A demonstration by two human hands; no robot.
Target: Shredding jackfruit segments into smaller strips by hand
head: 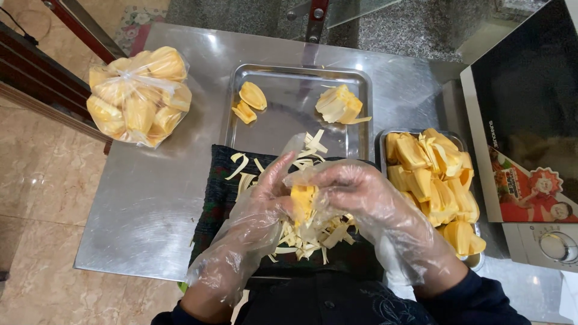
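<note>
While both hands work close together over a dark cloth, the left hand and right hand, each in a loose clear plastic glove, pinch one yellow jackfruit pod between them, their grip closed on it. Pale fibre strips lie heaped beneath. Beyond sits a steel tray with a few pieces; a smaller tray at the right is piled with pods, and a clear bag of pods rests far left on the steel surface.
</note>
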